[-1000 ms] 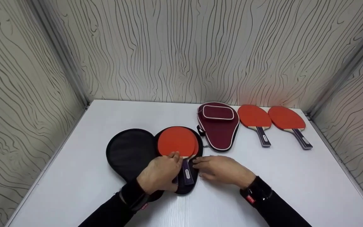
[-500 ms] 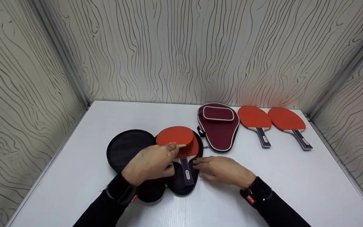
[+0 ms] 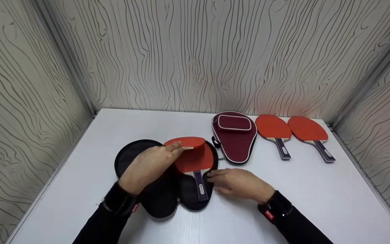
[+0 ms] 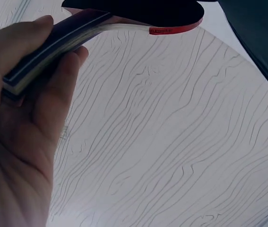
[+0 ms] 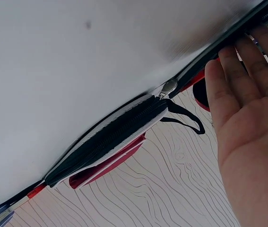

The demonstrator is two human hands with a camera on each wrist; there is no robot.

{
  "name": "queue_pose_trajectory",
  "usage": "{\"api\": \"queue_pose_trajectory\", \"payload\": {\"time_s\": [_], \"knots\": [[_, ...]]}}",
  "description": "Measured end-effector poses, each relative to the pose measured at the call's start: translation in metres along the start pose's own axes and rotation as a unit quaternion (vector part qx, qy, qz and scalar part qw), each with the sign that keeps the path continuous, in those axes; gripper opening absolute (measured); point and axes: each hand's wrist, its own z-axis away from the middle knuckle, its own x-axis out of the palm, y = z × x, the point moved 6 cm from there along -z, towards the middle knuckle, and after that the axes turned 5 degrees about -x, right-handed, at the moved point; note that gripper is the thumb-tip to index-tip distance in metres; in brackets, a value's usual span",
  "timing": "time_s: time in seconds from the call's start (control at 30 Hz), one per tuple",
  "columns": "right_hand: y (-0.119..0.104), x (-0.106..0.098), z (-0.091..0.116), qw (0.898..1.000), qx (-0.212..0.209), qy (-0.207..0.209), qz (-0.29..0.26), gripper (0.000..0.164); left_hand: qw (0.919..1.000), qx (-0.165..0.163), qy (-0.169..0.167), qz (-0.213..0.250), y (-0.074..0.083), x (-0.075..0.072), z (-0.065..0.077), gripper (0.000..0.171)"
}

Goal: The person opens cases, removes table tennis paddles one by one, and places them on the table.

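Observation:
My left hand (image 3: 149,164) grips a table tennis paddle (image 3: 191,141) by its handle and holds it raised and tilted. In the left wrist view, the thumb and fingers are around the dark handle (image 4: 58,42). Below it, a second red paddle (image 3: 195,162) lies in the right half of an unzipped paddle case (image 3: 188,195), black inside. The case's left half (image 3: 161,205) lies flat, partly hidden by my left arm. My right hand (image 3: 239,183) rests at the case's right edge, beside the second paddle's handle, its fingers fairly straight in the right wrist view (image 5: 252,113).
A maroon paddle case (image 3: 237,144) with white piping, a small pocket and a zip lies behind my right hand. Farther right, two red paddles (image 3: 273,126) lie side by side on the white table (image 3: 317,196). Patterned panels (image 3: 195,54) enclose the back and sides.
My left hand has lifted the upper paddle off the other one, moving up and left and tilting it. More of the lower paddle shows. The right hand has stayed in place.

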Motion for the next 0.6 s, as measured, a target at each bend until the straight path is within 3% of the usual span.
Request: {"api": "queue_pose_trajectory", "payload": {"time_s": [0.2, 0.6], "knots": [[0.000, 0.001, -0.001, 1.000, 0.008, -0.009, -0.001, 0.038, 0.9992, -0.026, 0.030, -0.008, -0.014, -0.008, 0.003, 0.036], [0.001, 0.002, 0.000, 1.000, 0.005, -0.008, -0.006, 0.037, 0.9949, -0.056, 0.075, 0.037, -0.041, -0.017, 0.006, 0.032]]}}
